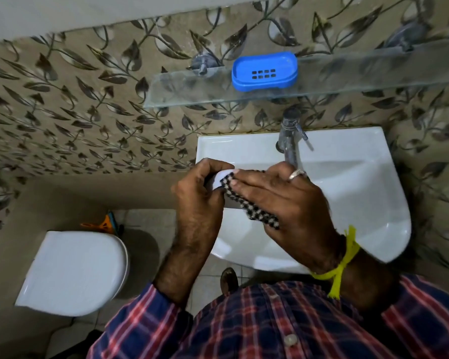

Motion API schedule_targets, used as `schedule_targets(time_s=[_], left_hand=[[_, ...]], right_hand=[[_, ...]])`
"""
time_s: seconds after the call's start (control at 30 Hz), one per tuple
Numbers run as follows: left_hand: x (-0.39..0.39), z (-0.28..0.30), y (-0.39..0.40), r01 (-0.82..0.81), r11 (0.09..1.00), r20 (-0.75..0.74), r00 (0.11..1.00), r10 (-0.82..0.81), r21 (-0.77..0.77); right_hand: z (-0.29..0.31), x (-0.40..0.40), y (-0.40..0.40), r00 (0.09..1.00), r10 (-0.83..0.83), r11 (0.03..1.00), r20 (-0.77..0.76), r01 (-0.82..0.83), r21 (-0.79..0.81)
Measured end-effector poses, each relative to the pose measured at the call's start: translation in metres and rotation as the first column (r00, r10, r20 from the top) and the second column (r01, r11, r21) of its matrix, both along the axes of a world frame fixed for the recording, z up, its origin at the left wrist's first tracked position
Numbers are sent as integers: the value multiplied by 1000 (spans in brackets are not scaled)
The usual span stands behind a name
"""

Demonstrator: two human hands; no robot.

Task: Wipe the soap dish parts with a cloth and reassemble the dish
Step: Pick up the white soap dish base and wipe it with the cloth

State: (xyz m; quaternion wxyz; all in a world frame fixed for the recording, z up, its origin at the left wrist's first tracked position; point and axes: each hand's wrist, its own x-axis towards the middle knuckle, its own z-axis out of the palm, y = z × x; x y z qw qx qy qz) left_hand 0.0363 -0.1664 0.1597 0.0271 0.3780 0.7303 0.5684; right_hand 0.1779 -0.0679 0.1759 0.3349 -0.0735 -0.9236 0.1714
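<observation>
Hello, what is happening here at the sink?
A person stands over the white sink, cleaning a soap dish. The left hand holds a white part, and the right hand presses a checked cloth against it. The blue tray of the dish waits on the glass shelf above, not yet reassembled.

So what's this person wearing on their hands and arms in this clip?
Both hands are bare, no gloves. The right hand has a silver ring on one finger and a yellow thread tied around the wrist, its loose ends hanging. The left hand wears nothing. The checked shirt sleeves, in blue, red and white, are pushed up the forearms.
</observation>
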Motion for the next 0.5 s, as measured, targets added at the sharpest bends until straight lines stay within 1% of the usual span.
schedule_targets(time_s=[0.07, 0.13, 0.17, 0.2, 0.27, 0.33, 0.4, 0.43, 0.5], left_hand=[[6, -3, -7, 2, 999, -32, 999, -1, 38], [9, -7, -10, -32, 998, 22, 999, 31, 62], [7, -8, -11, -49, 995, 59, 997, 43, 91], [3, -8, -13, -59, 990, 82, 995, 49, 126], [-7, -8, -17, -41, 986, 59, 998, 31, 163], [-6, -8, -21, -12, 989, 7, 1000, 11, 147], [2, -12, -21, -21, 989, 36, 999, 16, 147], [3, -13, -21, -33, 985, 67, 997, 22, 171], [-3, -14, -21, -70, 968, 111, 993, 45, 241]], right_hand=[[-2, 4, 5, 998, -51, 997, 40, 53, -58], [-2, 0, 6, 999, -34, 987, 39, 40, -153], [-1, -3, 2, 999, -6, 987, 34, 12, -157], [0, -4, -3, 999, 21, 992, 27, -17, -127], [-1, 0, -9, 999, 41, 996, 27, -39, -83], [-1, 4, -7, 999, -34, 991, 30, 38, -125], [-1, 1, -2, 995, -97, 978, 20, 99, -181], [-1, -1, -1, 996, -87, 978, 19, 89, -189], [-2, -2, -4, 999, -13, 986, 37, 19, -166]])
